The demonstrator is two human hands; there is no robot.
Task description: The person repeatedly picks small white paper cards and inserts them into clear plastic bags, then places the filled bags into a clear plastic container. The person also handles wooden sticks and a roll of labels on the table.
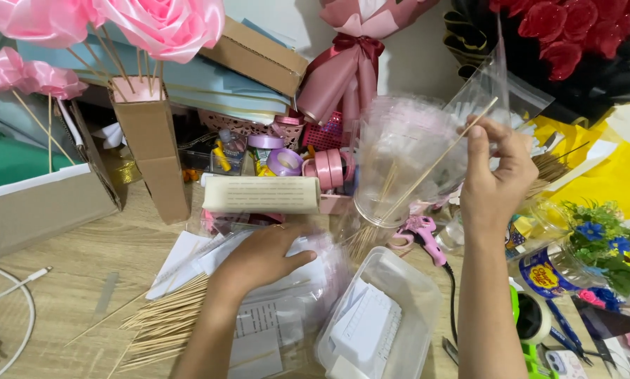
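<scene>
My right hand (494,175) is raised over the table and pinches a thin wooden stick (434,165) that slants down to the left, in front of a clear plastic jar (399,161) with more sticks in it. A clear plastic bag (494,88) stands up behind that hand. My left hand (262,256) rests palm down on a pile of clear plastic sleeves and white paper (287,309). A bundle of wooden sticks (164,323) lies on the table just left of my left forearm.
A clear plastic tub (382,323) with white sheets sits between my arms. A pink glue gun (424,235), ribbon rolls (308,165), a cardboard stand with pink ribbon roses (153,133), a red rose bouquet (575,35) and a white cable (16,295) crowd the table.
</scene>
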